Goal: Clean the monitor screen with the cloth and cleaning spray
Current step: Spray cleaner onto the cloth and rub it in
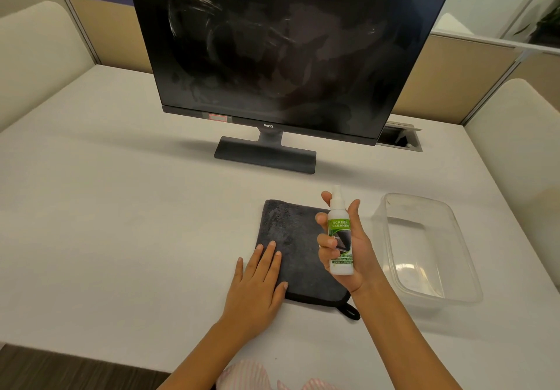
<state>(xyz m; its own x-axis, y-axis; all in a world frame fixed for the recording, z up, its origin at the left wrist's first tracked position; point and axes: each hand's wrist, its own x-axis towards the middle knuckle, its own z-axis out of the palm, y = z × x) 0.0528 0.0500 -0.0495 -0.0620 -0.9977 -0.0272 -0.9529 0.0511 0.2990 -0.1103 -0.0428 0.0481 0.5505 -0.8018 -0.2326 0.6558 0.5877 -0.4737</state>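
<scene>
A black monitor (281,47) stands on its base at the back of the white table (121,207); its dark screen shows smears and streaks. A dark grey cloth (295,247) lies flat on the table in front of it. My left hand (257,283) rests palm down on the cloth's near left part, fingers spread. My right hand (348,247) holds a white screen cleaner spray bottle (341,238) with a green label upright above the cloth's right edge, nozzle on top.
A clear plastic container (454,229) sits on the table to the right of the cloth. A cable hatch (400,139) is set into the table behind the monitor's right corner. Beige partitions and cushioned seats surround the table.
</scene>
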